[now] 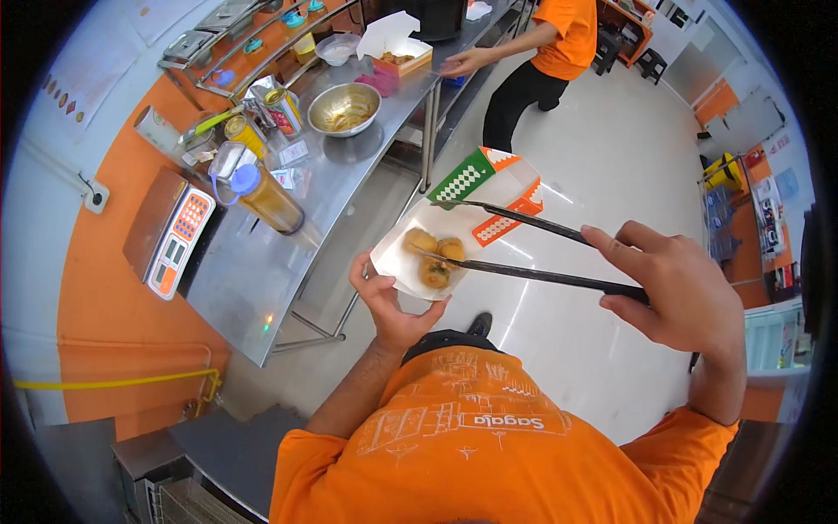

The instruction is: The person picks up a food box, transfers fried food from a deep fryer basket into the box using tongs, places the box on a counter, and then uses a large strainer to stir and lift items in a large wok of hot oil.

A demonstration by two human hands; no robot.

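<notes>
My left hand [397, 311] holds an open paper food box [396, 265] from below, its thumb and fingers along the near wall. Inside the white box are three browned fried balls [435, 271], one showing a bit of green. The box's green and orange printed flaps [466, 178] spread open on the far side. My right hand [681, 281] grips black-handled tongs [543, 272] with thin metal ends. The tongs' arms are apart; one end crosses over the balls, the other reaches the box's far edge. Whether the lower end touches a ball I cannot tell.
On the steel table [229, 275] at left stand a sauce bottle [272, 203], a weighing scale [180, 242], cans [281, 111] and a steel bowl [344, 110] with sauce residue. Another open food box [402, 59] sits farther back. A co-worker [563, 39] reaches towards the table.
</notes>
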